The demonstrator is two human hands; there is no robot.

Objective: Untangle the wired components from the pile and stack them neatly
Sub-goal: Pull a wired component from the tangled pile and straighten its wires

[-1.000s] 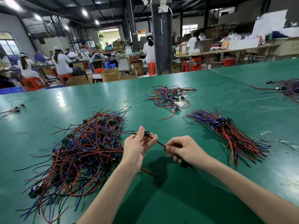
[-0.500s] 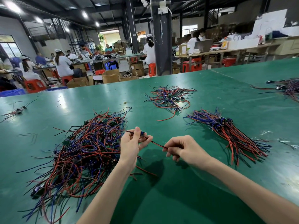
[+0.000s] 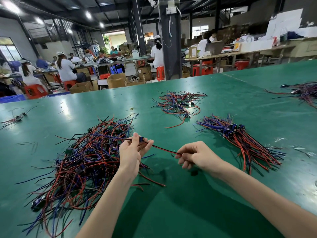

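Note:
A big tangled pile (image 3: pixel 80 162) of red, blue and black wired components lies on the green table (image 3: pixel 188 212) at the left. My left hand (image 3: pixel 132 152) pinches one wired component (image 3: pixel 141 139) by its small blue connector, just right of the pile. Its red and black wires (image 3: pixel 164 149) stretch rightwards to my right hand (image 3: pixel 197 156), which pinches their ends. On the right rests the neat stack (image 3: pixel 240 141) of aligned components, connectors at its far end.
A smaller loose pile (image 3: pixel 178 104) lies farther back in the middle. Another pile (image 3: pixel 303 92) sits at the far right edge, and a lone component (image 3: pixel 16 117) at the far left. People work at benches beyond the table.
My left hand has lifted the blue connector slightly up and away from the pile, and the wires between my two hands are pulled straighter. My right hand stays in place.

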